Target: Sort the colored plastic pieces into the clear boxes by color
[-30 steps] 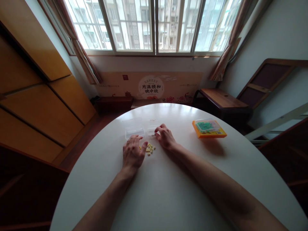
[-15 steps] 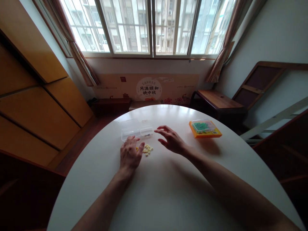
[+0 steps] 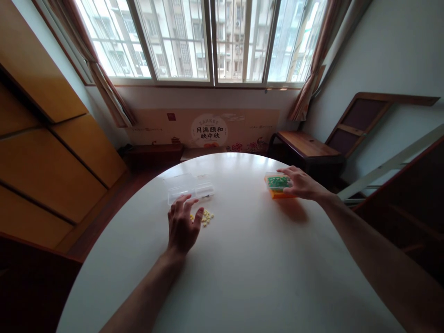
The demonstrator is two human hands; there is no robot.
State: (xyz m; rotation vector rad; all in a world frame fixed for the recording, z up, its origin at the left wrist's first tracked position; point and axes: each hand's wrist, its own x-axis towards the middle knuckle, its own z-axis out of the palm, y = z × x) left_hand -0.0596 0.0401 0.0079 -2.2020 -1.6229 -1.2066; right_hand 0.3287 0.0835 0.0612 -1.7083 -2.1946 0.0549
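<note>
Tub [image 3: 276, 181], on the surface [image 3: 236, 277] right of centre, tops an orange box [image 3: 278, 195]. Reaching for it seems the step; lifting would call for a firm pinch. The right hand [image 3: 302, 182] straddles it, grip unclear; the left hand [image 3: 182, 226], fingers parted, is by yellow bits [image 3: 207, 217].

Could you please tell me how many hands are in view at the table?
2: the left hand is beside the yellow pieces, and the right hand is at the clear box of green pieces on the orange box. Neither is hidden.
</note>
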